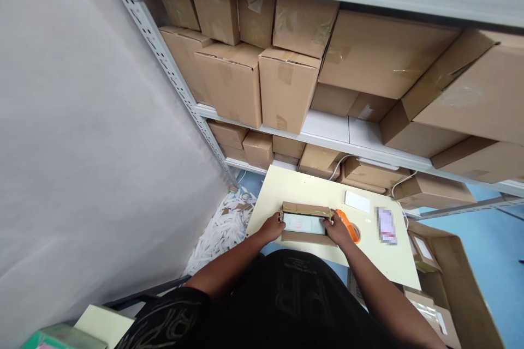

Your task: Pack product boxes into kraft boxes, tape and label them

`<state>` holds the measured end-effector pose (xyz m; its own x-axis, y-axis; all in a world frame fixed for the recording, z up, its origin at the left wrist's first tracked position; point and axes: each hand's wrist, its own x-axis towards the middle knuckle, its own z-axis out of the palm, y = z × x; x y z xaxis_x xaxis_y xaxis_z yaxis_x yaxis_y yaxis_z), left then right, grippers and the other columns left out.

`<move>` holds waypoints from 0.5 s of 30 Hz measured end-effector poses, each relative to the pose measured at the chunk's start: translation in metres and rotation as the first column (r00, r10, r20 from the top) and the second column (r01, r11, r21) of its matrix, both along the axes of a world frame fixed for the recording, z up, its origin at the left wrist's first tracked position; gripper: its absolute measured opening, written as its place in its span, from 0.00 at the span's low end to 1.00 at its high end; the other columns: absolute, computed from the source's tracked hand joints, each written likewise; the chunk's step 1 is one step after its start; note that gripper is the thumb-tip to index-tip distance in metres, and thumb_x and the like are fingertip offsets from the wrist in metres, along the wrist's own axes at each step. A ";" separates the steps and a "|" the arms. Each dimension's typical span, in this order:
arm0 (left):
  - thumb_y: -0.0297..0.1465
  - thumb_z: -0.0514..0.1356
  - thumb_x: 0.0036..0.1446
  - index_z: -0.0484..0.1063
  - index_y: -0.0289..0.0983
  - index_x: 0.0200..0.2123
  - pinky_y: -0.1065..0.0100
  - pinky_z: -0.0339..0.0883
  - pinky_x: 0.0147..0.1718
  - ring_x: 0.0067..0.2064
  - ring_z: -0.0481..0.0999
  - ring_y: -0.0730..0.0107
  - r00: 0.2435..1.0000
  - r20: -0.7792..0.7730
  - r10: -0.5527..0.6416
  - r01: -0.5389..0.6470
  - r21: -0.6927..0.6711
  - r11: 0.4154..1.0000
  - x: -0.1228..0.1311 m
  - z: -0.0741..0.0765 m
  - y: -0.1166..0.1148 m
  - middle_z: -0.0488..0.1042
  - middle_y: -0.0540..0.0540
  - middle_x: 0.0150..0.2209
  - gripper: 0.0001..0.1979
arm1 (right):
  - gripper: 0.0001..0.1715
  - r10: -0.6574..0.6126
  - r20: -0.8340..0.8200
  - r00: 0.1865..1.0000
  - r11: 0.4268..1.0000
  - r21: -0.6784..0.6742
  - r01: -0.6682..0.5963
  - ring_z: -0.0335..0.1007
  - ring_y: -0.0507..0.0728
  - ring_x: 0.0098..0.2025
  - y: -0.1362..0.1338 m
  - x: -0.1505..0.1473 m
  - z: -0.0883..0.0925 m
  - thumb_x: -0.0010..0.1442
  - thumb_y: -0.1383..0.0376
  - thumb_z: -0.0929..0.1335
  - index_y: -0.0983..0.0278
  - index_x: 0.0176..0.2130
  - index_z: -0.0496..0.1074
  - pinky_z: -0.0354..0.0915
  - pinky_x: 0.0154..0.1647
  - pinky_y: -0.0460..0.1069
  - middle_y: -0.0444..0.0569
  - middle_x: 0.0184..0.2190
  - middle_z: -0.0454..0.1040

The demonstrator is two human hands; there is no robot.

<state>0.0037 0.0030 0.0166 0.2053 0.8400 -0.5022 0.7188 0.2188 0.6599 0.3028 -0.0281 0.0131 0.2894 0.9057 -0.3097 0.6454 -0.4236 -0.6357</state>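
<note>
A small cardboard box [308, 209] with its flaps spread lies near the front edge of a pale yellow table [295, 182]. Inside it sits a flat, pale green-white item [303, 223] with faint reddish print; its kind is too small to make out. My left hand [272, 227] grips the box's left end, thumb on the inner side. At the right end, my right hand [336, 229] holds the box in the same way. Just beside my right hand is an orange tape dispenser [347, 226], partly covered by that hand.
A white stack of paper or labels [357, 201] and a blurred-out purple item [386, 225] lie on the table's right. Shelves [327, 125] full of cartons rise behind. White paper scraps [221, 232] cover the left floor. A large open carton [458, 278] stands right.
</note>
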 end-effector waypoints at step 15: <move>0.29 0.54 0.59 0.70 0.39 0.32 0.68 0.60 0.33 0.38 0.77 0.61 0.937 -0.008 0.350 -0.344 0.156 0.926 0.019 0.067 -0.111 0.77 0.47 0.33 0.06 | 0.31 0.383 -0.090 0.920 0.922 0.094 -0.375 0.66 0.58 0.29 0.035 0.020 0.039 0.63 0.37 0.60 0.58 0.26 0.65 0.59 0.31 0.50 0.42 0.22 0.70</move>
